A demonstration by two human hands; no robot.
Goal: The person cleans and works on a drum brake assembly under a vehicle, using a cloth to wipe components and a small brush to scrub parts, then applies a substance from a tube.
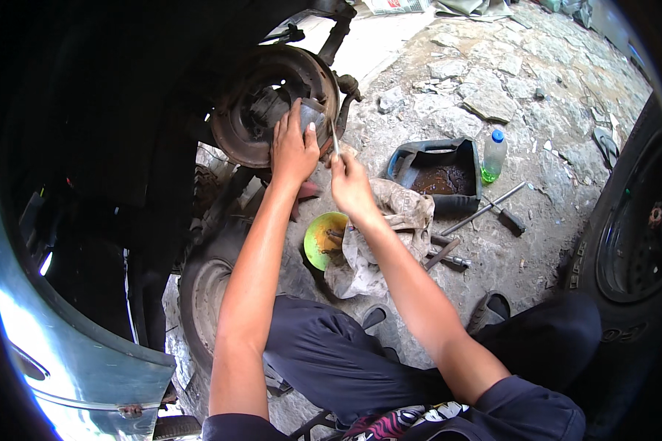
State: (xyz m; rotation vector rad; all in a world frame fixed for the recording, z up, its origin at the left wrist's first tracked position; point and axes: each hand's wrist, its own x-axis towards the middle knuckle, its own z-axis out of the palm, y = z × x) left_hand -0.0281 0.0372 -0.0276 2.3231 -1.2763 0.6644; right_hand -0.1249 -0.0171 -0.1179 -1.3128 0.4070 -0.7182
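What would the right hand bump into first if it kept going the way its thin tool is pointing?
Probably the grey pad the left hand presses against the rusty brake drum. The right hand aims its thin metal tool up at it; depth is hard to judge.

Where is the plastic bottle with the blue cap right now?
In the head view, the plastic bottle stands on the stony ground at upper right, just right of the dark tray of brown liquid.

One package seen: a clear plastic bottle with a blue cap (pixel 494 154), a little green liquid at its base, stood upright on the stony ground just right of a dark rectangular tray (pixel 419 158). No signs or screens.
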